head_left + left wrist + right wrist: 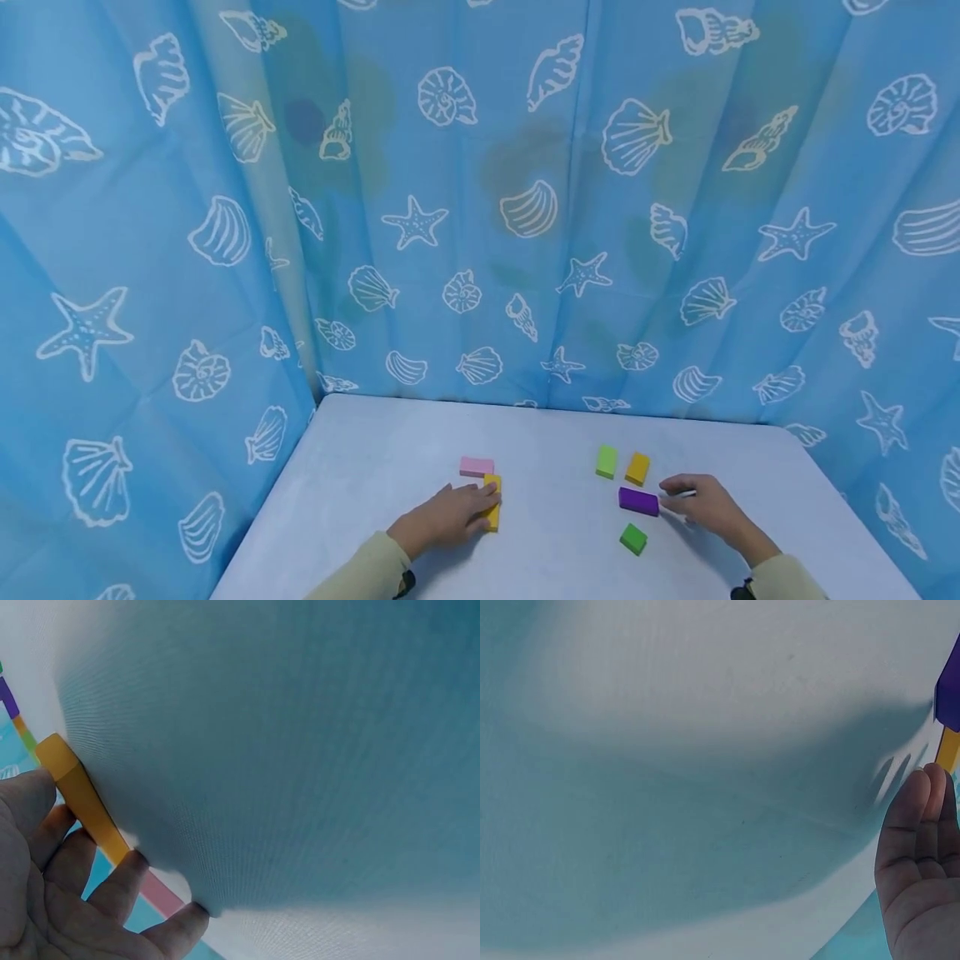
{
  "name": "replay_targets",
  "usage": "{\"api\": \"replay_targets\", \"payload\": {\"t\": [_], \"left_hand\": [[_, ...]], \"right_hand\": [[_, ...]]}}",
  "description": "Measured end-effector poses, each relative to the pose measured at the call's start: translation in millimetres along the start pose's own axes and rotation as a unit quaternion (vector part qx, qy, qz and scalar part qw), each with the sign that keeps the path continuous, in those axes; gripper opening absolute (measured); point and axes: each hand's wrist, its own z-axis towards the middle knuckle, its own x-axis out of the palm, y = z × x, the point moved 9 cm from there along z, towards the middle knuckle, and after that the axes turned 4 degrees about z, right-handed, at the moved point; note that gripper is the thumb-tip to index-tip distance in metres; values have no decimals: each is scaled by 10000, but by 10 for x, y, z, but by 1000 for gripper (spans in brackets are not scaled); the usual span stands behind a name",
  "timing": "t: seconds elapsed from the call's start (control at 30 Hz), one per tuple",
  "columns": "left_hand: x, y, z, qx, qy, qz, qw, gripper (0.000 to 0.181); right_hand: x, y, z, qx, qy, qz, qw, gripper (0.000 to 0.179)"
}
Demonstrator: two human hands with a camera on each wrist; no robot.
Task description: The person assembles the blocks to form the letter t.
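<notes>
My left hand (pixel 450 514) holds a long yellow block (pixel 492 527), its fingers laid over the top and its thumb near the close end. In the left wrist view the yellow block (pixel 90 810) slants past the fingertips. A pink block (pixel 477 467) lies at the far end of the yellow one, partly behind the fingers in the left wrist view. On the right, my right hand (pixel 708 504) has loosely bent fingers and nothing in them. Its fingertips are close to the right end of a purple block (pixel 638 502), which also shows at the edge of the right wrist view.
A light green block (pixel 607 462) and a short orange-yellow block (pixel 637 468) lie behind the purple one. Nearer stands a green block (pixel 633 539). All are on a white table (pixel 555 542), with a blue shell-patterned curtain (pixel 480 250) behind and to the sides.
</notes>
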Motion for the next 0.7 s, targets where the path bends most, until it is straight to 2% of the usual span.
{"api": "replay_targets", "payload": {"t": [0.2,0.47,0.7], "left_hand": [[-37,-5,2,45,52,15,10000,50],[-12,-16,9,54,30,-57,10000,50],[-53,-21,-25,-9,-43,49,10000,50]], "right_hand": [[5,-12,23,86,11,59,9999,42],[-15,-16,-12,108,37,104,9999,43],[43,33,17,17,108,78,9999,43]]}}
